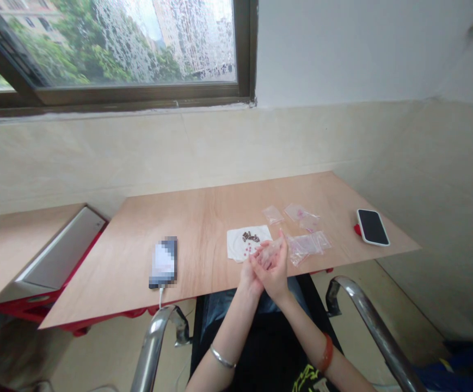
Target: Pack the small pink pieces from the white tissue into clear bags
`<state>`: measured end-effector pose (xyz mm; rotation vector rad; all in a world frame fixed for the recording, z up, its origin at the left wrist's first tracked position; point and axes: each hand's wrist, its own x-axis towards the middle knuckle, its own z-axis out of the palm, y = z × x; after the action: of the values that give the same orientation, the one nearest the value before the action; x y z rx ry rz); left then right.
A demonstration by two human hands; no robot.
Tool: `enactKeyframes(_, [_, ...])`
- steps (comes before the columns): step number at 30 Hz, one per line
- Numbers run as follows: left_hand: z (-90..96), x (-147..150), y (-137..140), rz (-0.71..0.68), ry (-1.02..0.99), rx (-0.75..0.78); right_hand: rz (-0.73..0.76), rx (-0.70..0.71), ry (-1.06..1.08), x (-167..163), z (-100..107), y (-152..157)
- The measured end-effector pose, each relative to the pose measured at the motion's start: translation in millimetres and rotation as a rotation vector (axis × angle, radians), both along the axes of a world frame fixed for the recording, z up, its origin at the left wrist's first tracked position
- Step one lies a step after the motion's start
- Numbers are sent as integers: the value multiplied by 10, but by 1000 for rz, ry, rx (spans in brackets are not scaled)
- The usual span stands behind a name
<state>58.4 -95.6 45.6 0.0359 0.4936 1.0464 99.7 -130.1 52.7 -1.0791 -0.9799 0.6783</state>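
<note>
My left hand (pixel 250 275), with a silver bangle on its wrist, meets my right hand (pixel 275 275) just over the table's front edge. Between them, both hands hold a small clear plastic bag (pixel 272 251); its contents cannot be made out, and some fingers are hidden. Right behind the hands lies a white paper sheet (pixel 236 242). On it are several dark brown capsules (pixel 251 236) in a loose pile and several small pink tablets (pixel 248 249). To the right, clear plastic bags (pixel 307 245) lie overlapping, touching or nearly touching my right hand.
More small clear bags (pixel 274 214) lie farther back, some with pink bits. A white-edged phone (pixel 373 227) rests at the right on something red. Toward the left is a blurred-out device (pixel 164 262) with a white cable (pixel 161 298). Metal chair arms (pixel 154 343) flank me.
</note>
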Motion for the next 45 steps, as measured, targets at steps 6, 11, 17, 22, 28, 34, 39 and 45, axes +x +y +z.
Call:
enactKeyframes(6, [-90,3,52,-60,-94,-33,-90,7,-62,5,-12,88])
enactKeyframes(11, [-54,-42,27,-204,-66,-4,-136,-30,-208,77,-42,163])
enactKeyframes(17, [-138,-57,43,-271,-18,59,-54,-26,-78,99,-59,130])
enactKeyframes(22, [-282,-118,75,-201,248,8,-80,-64,-45,162,-64,230])
enactKeyframes(28, [-324,-266,291,66,784,214,-355,-73,-324,448,-97,640])
enactKeyframes(34, [-288,-403,771,257,1317,399,-293,-345,-748,661,-356,1083])
enactKeyframes(39, [-334,-408,983,317,1364,362,-211,-552,-992,742,-635,1412])
enactKeyframes(45, [-546,-377,1031,395,1389,367,-85,-587,-1093,850,-782,1584])
